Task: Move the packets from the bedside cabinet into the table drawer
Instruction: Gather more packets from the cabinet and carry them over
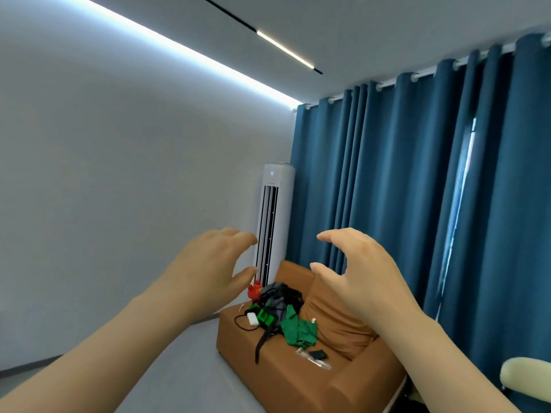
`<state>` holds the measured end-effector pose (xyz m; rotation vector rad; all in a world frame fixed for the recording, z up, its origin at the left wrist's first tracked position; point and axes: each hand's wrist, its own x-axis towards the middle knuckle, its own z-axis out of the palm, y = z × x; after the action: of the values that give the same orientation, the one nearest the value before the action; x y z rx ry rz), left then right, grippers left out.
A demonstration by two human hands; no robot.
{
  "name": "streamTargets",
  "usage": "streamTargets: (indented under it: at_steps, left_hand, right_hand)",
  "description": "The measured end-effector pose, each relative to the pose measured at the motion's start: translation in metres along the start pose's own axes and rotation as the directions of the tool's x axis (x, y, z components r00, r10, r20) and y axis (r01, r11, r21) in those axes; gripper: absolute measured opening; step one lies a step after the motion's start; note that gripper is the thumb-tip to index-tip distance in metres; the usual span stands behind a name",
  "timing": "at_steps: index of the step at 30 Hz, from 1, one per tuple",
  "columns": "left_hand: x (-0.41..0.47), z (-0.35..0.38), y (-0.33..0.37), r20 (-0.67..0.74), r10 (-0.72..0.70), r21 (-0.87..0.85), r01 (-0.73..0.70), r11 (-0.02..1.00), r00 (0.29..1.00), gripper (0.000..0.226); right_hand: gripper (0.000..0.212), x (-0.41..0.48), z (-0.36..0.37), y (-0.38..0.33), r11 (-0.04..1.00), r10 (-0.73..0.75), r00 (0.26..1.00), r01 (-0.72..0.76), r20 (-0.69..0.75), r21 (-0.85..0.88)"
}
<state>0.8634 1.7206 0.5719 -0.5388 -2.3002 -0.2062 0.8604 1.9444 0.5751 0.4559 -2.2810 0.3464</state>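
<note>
**Blue curtain, brown sofa, two empty hands in the air**

Blue curtain (402, 174) fills the right of the view, hanging in folds from a white rod, with a thin slit of daylight in it. Both forearms reach forward and up from the bottom edge. The left hand (208, 269) and the right hand (357, 269) are raised side by side, well apart from each other. Each has its fingers loosely curved and its thumb spread away from them. Neither hand holds or touches anything.

The packets, cabinet and drawer are not in view.

Behind the hands a white tower air conditioner (275, 204) stands in the corner, between the grey wall (119, 174) and the curtain. Below it a sofa (286, 380) sits on the grey floor (185, 368), against the curtain. On its seat lies a heap: green cloth (298, 327), dark clothing, a black strap (262, 341), a white charger (252, 318) with a black cable, and a red toy (254, 290) at the back. A light strip (179, 46) runs along the ceiling.
</note>
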Motion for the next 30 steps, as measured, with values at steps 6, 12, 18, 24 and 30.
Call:
streamTargets:
  at_steps: [6, 12, 18, 24, 30]
  left_hand:
    - [0.063, 0.068, -0.037, 0.022, -0.026, 0.075, 0.024, 0.997, 0.999, 0.047]
    - [0.129, 0.140, -0.061, 0.001, -0.106, 0.175, 0.104, 0.979, 0.994, 0.047]
    - [0.185, 0.190, -0.100, -0.004, -0.195, 0.260, 0.189, 0.947, 0.981, 0.046]
    - [0.216, 0.231, -0.169, -0.011, -0.267, 0.327, 0.256, 0.910, 0.964, 0.044]
    - [0.225, 0.254, -0.252, -0.019, -0.326, 0.368, 0.310, 0.877, 0.945, 0.044]
  right_hand:
    - [0.047, 0.060, 0.067, 0.057, 0.999, -0.035, 0.999, 0.035, 0.041, 0.003]
    - [0.049, 0.127, 0.135, 0.123, 0.995, -0.088, 0.994, 0.084, 0.065, 0.062]
    - [0.050, 0.205, 0.209, 0.159, 0.976, -0.185, 0.978, 0.171, 0.096, 0.139]
    - [0.051, 0.275, 0.295, 0.157, 0.943, -0.268, 0.957, 0.238, 0.106, 0.233]
    - [0.051, 0.331, 0.372, 0.129, 0.928, -0.295, 0.951, 0.263, 0.088, 0.266]
